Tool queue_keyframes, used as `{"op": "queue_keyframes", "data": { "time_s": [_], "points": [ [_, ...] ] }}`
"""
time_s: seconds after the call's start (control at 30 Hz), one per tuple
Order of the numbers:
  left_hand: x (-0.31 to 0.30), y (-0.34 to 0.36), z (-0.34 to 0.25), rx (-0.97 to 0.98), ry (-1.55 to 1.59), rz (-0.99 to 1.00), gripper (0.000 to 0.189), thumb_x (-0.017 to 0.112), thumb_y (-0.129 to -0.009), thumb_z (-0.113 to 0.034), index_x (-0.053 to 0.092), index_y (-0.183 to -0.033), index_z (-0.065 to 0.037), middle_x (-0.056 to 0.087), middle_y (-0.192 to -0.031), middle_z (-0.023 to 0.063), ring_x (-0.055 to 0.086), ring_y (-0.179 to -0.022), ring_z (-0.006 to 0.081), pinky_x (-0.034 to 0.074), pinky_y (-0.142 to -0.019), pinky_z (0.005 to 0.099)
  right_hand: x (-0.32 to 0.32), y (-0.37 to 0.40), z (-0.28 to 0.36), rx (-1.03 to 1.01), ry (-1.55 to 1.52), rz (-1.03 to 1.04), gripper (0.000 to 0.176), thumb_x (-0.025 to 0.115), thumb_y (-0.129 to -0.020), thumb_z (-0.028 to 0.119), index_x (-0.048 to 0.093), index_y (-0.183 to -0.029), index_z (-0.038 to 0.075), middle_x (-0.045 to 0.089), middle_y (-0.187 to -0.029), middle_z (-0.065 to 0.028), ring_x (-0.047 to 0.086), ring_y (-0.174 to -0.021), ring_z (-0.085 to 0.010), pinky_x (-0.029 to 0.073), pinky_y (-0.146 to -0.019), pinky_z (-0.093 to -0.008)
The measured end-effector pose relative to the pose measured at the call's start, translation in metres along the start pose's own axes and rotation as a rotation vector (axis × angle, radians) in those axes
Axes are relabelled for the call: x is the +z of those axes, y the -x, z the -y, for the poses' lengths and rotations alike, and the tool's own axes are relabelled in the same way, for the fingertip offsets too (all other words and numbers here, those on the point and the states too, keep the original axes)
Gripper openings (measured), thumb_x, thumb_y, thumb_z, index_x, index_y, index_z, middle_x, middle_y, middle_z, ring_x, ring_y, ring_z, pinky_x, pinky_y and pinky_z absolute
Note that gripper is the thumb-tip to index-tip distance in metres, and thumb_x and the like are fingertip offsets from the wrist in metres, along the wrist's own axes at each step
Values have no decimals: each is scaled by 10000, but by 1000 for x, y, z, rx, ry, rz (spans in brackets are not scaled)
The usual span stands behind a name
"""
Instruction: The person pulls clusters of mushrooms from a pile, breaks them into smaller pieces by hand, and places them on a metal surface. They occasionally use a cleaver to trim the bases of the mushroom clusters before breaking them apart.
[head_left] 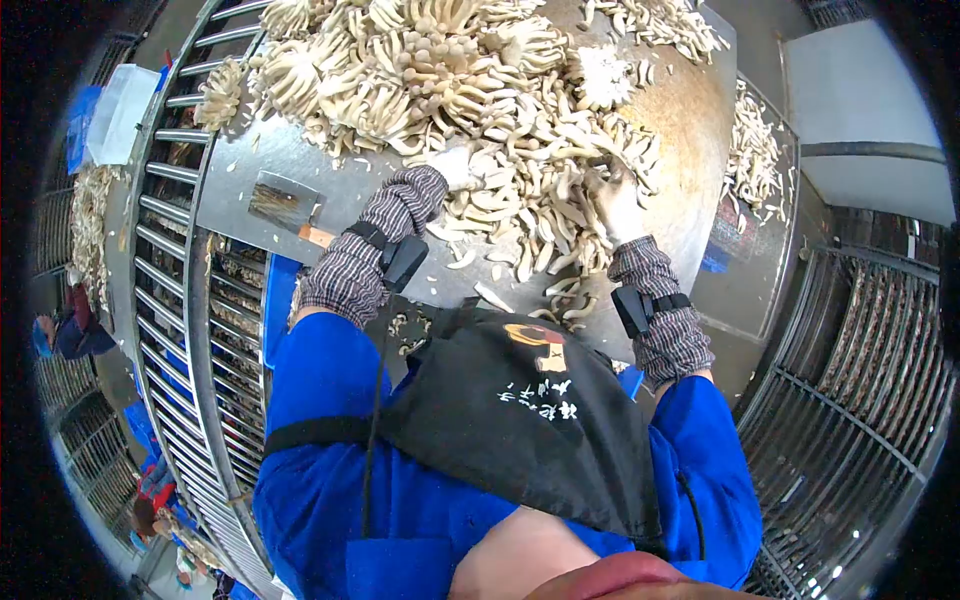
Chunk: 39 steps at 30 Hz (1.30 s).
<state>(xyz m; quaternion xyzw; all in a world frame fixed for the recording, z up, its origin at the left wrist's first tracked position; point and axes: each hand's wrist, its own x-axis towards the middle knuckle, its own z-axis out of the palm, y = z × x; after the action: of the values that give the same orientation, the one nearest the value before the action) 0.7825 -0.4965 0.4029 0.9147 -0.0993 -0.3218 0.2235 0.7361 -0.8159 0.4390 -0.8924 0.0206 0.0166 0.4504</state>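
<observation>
A big heap of pale mushrooms (430, 80), some in clumps and many loose, covers much of the metal table (350, 185). My left hand (456, 168), in a white glove, reaches into the left side of the loose mushrooms; its fingers are hidden among them. On the right, my right hand (616, 205) is closed, its fingers curled over some loose mushrooms (575, 210). A cleaver (285, 203) with a wooden handle lies on the table left of my left forearm. Loose mushrooms spill over the table's near edge in front of my apron (520, 410).
A slatted metal rack (170, 250) stands against the table's left side. More mushrooms (755, 150) lie on a surface to the right. Further racks (850, 350) stand at the lower right. Other people (155, 510) are at the far left, near a white bin (122, 115).
</observation>
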Motion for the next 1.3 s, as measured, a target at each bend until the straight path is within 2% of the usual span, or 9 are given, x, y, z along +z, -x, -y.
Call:
{"op": "queue_keyframes", "data": {
  "time_s": [0.33, 0.43, 0.53, 0.67, 0.83, 0.87, 0.97, 1.07, 1.3],
  "points": [
    [-21, 61, -25, -21, 910, -165, 867, 642, -839, -503, 304, -1443, 20, 427, -1415, 166, 456, -1237, 241, 373, -1022, 334, 23, 12, 31, -15, 72, 98, 495, 530, -934, 341, 499, -1263, -27, 609, -1033, -242, 584, -998, -328, 452, -893, -381],
    [-10, 65, -35, 168, 897, -174, 633, 599, -904, -341, 371, -1387, -3, 569, -1177, 171, 600, -989, 246, 521, -791, 337, 68, 21, 46, -210, 167, 209, 601, 545, -912, 468, 526, -1240, -35, 623, -1046, -235, 594, -1005, -342, 445, -911, -391],
    [23, 53, -21, 379, 970, -268, 618, 579, -782, -155, 424, -1359, 2, 523, -1270, 196, 505, -1175, 259, 432, -963, 330, 50, 15, 120, 225, 15, 568, 566, 603, -852, 495, 626, -1062, -30, 650, -1024, -208, 607, -962, -324, 457, -872, -380],
    [15, 61, -25, 170, 1076, -402, 762, 680, -796, -181, 308, -1414, 63, 447, -1389, 176, 437, -1262, 222, 389, -1023, 315, 78, -2, 34, 34, -180, 359, 475, 591, -870, 426, 630, -1024, -22, 650, -889, -132, 598, -827, -242, 477, -779, -346],
    [39, 67, 26, 136, -113, -791, 766, 792, -681, -343, 481, -1322, -62, 544, -1261, 193, 554, -1118, 329, 446, -968, 397, -6, 38, 36, -115, -51, 228, 327, 549, -938, 295, 646, -1053, 4, 648, -846, -85, 576, -717, -152, 470, -674, -290],
    [30, 87, 35, 79, 99, -884, 757, 805, -644, -381, 520, -1272, -67, 600, -1153, 189, 593, -1002, 346, 479, -901, 423, -28, 52, 11, -278, 178, 212, 319, 547, -947, 286, 646, -1063, 5, 643, -821, -69, 565, -693, -128, 462, -629, -273],
    [61, 101, 85, -273, -158, -1071, 644, 724, -734, -404, 523, -1238, -57, 589, -1104, 209, 561, -1039, 366, 449, -890, 456, -88, 112, -39, 52, -139, 37, 416, 561, -785, -34, 558, -1191, 51, 657, -842, -87, 617, -689, -184, 485, -578, -311],
    [88, 110, 78, -272, -221, -834, 536, 667, -813, -376, 533, -1225, -61, 569, -1139, 208, 531, -1080, 381, 417, -917, 475, -137, 187, -63, 589, -207, -273, 74, 602, -873, 137, 607, -871, 63, 586, -626, -28, 519, -503, -114, 364, -452, -256],
    [97, 53, 44, -26, 698, -808, 387, 498, -920, -273, 552, -1208, -20, 607, -1036, 176, 597, -902, 309, 489, -809, 387, -180, 329, -191, 810, -28, -414, 295, 637, -870, 312, 603, -780, 33, 584, -610, -50, 531, -497, -154, 403, -474, -309]
  ]
}}
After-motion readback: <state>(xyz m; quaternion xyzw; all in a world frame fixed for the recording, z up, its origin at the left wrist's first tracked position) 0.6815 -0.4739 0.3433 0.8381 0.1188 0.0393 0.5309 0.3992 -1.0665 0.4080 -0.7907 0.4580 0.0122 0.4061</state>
